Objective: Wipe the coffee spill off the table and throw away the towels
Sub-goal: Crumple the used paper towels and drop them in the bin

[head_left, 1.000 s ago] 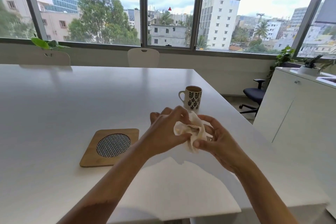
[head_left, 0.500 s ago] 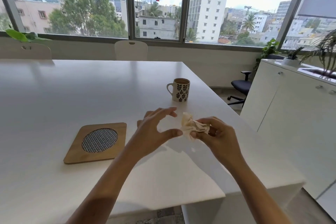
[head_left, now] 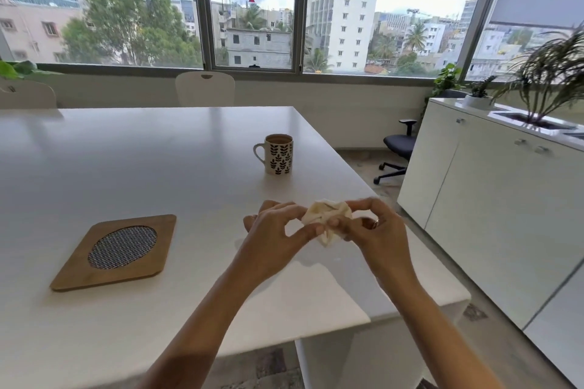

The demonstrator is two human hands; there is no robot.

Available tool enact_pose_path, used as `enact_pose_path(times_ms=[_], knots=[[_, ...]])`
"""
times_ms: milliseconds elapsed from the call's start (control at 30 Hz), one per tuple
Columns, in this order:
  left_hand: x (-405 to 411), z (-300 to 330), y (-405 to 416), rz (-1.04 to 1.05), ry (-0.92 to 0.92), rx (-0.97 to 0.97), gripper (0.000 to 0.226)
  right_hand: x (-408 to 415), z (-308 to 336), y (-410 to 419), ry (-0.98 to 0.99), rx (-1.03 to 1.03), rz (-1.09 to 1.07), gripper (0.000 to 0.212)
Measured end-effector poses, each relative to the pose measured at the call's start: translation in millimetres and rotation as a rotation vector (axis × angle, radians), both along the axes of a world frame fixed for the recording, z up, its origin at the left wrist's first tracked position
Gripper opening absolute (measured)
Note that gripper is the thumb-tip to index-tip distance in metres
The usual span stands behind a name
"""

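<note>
Fingers [head_left: 330,223] of both hands pinched crumpled cream paper towel wad [head_left: 327,218], held in air just above white tabletop [head_left: 158,167]. Wad looked light, soft, likely damp; best squeezed whole in one palm. Left hand [head_left: 275,230] gripped wad's left edge, right hand [head_left: 376,227] its right; forearms converged. Leaf-patterned mug [head_left: 278,153] stood beyond.

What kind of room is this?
Probably an office meeting room, high up: a large white table, a black wheeled office chair beside white cabinets, and wide windows overlooking city buildings.
</note>
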State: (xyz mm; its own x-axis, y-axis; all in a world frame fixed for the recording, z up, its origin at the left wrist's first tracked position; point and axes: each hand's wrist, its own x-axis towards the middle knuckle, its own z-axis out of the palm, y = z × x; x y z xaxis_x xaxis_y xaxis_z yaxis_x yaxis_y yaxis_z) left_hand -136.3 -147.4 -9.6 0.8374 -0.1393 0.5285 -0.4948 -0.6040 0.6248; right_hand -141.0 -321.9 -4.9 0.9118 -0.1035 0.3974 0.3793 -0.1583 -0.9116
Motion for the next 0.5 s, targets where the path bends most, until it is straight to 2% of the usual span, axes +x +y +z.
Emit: enact_pose_path(times_ms=[100,167,233,400,500], knots=[[-1,-1,-39,0.123,-0.058,-0.035,0.015,-5,-2,-29,-0.016,-0.051,-0.048,0.019],[-1,-4,-70,0.204,-0.108,-0.025,0.013,-10,-4,-54,-0.036,-0.161,-0.096,0.023],[-2,-7,-100,0.248,-0.163,-0.017,0.014,-18,-3,-79,-0.011,-0.184,-0.108,0.029],[-15,-17,-181,0.359,-0.366,0.010,0.008,-34,-2,-138,0.135,0.079,-0.046,0.045],[-23,-27,-229,0.354,-0.463,0.056,0.011,-39,-3,-174,0.140,0.181,-0.076,0.041]])
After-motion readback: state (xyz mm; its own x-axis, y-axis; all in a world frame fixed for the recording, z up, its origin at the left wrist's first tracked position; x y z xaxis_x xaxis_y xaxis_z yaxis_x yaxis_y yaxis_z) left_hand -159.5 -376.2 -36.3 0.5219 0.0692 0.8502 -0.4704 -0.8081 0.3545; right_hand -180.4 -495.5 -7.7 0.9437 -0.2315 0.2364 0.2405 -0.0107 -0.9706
